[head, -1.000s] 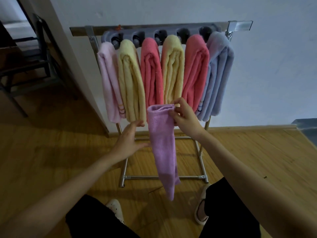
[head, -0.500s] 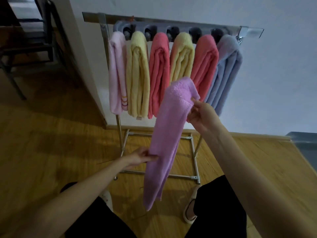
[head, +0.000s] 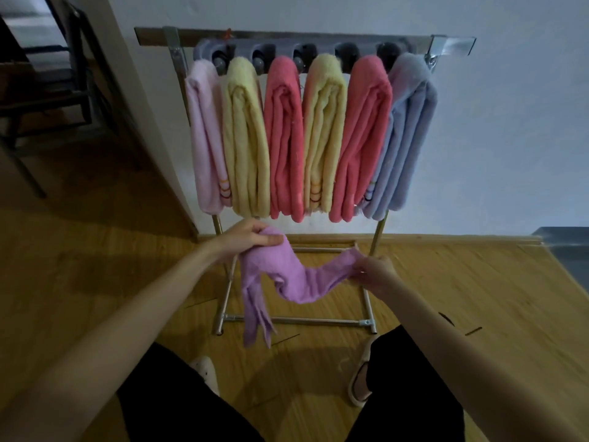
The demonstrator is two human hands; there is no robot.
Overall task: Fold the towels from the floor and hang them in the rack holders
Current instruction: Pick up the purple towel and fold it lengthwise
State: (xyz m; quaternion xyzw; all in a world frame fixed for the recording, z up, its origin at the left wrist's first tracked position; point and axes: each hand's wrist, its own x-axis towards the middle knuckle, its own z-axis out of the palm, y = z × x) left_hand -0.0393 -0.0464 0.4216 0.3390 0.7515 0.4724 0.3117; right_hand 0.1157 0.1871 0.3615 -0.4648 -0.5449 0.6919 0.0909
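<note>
A purple towel (head: 287, 279) sags between my two hands just below the hanging row. My left hand (head: 247, 239) grips one end, and loose ends dangle from it toward the floor. My right hand (head: 374, 272) pinches the other end, lower and to the right. Behind stands the metal rack (head: 452, 46) with a grey holder strip (head: 322, 49). Several folded towels hang from it: pink (head: 204, 138), yellow (head: 247, 138), red (head: 283, 138), yellow (head: 325, 132), red (head: 366, 132) and lavender-blue (head: 408, 132).
The rack's foot bar (head: 312, 321) rests on the wooden floor (head: 478, 298) close to my feet. A white wall (head: 510, 122) is behind the rack. A dark chair frame (head: 47, 90) stands at the far left beyond a wall corner.
The purple towel hung long from my raised right hand. My left hand has taken its other end up, my right hand has dropped, and the towel now droops between them.
</note>
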